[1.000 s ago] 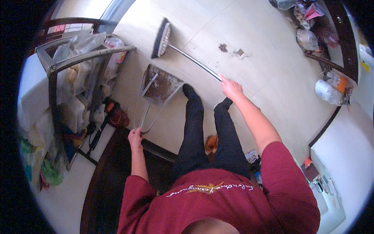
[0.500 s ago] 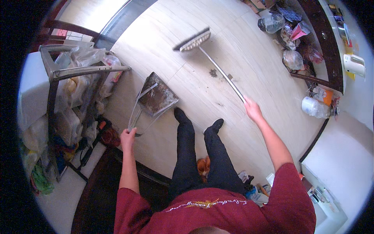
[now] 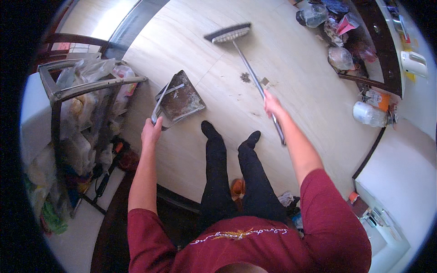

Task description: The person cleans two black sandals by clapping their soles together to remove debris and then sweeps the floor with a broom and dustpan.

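Note:
My left hand (image 3: 152, 132) is closed round the long handle of a dustpan (image 3: 184, 98), whose dirty, worn pan faces up near the floor, left of my feet. Closed on the metal stick of a broom, my right hand (image 3: 273, 103) is partway along the shaft, and the stick's dark end sticks out below the fist. The broom head (image 3: 229, 34), dark with pale bristles, is at the far side of the floor. Between broom head and my feet lie a dark clump of dirt (image 3: 245, 77) and a small brownish scrap (image 3: 265, 81).
To the left stands a rack (image 3: 98, 86) stuffed with plastic bags. A dark shelf (image 3: 387, 68) with bags and jars is at the upper right, beside a large clear container (image 3: 368, 113) on the floor. Behind my legs is a brown shoe (image 3: 237, 188).
My right hand has shifted left and farther along the broom stick, and the broom head is tilted differently. My left hand has risen with the dustpan handle, now more upright.

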`<state>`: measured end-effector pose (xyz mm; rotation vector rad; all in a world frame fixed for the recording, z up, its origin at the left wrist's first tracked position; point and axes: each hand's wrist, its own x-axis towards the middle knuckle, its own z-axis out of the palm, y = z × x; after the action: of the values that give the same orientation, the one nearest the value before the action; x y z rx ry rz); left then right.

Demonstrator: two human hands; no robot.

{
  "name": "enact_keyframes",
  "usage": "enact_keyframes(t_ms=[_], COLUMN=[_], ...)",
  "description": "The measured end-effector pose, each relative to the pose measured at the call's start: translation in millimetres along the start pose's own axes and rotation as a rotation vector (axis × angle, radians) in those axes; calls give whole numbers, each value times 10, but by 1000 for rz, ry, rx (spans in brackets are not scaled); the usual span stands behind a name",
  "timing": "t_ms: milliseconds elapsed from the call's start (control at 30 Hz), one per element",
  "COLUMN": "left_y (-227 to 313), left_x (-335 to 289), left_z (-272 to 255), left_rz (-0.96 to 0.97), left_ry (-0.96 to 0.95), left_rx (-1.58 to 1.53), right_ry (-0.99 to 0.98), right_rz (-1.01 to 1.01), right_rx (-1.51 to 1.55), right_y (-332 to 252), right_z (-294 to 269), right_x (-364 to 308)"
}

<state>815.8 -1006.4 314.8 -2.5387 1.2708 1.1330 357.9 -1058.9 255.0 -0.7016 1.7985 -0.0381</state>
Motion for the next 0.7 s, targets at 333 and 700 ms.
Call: enact_keyframes(t_ms=[333,700], left_y=[-620,-629], left_x=[400,540], left_z=[461,317], left_rz=[-28,-10], left_ry=[39,-2], left_rx=[-78,69], right_ry=[252,590], right_rz=[86,232], right_rx=[21,-698], right_y=[1273,1563], right_z=[-94,-1791], right_x=[-2097,-1806])
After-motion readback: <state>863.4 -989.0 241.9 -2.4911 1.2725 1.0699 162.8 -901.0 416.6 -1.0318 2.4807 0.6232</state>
